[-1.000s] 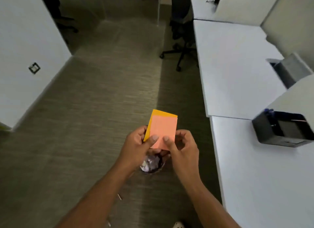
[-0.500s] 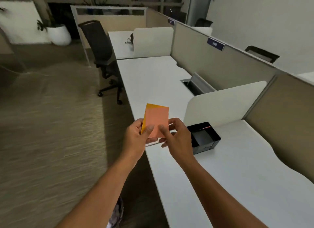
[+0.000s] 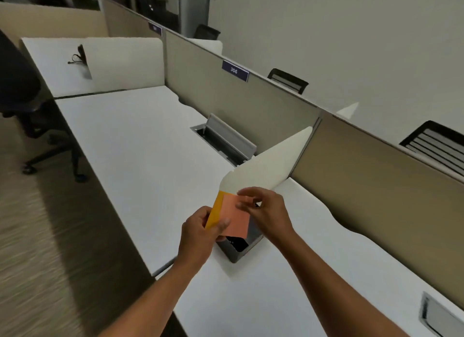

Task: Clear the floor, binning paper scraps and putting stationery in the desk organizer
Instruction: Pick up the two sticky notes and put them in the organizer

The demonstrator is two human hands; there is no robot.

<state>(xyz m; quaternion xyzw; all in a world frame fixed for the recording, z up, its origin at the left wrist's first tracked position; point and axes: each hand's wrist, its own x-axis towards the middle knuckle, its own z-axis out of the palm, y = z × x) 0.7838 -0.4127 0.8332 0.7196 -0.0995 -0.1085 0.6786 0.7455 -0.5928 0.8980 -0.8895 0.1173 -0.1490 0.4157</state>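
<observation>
Hands hold sticky notes (image 3: 232, 217) above the black organizer (image 3: 237, 247), which sits near the worktop's (image 3: 140, 145) front edge. Left hand (image 3: 198, 236) fingers clamp the pad's lower edge; right hand (image 3: 266, 211) fingers pinch its upper corner.

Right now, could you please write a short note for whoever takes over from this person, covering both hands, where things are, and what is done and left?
Left hand: grips the lower left edge of the sticky notes, an orange pad with a yellow one behind it.
Right hand: fingers pinch the notes' upper right edge.
The notes are held just above the dark desk organizer, which sits on the white desk beside the divider.
Done: notes are off the floor and brought to the desk.
Left: lower them into the organizer. The floor is mostly out of view, so check it for remaining scraps or stationery.
</observation>
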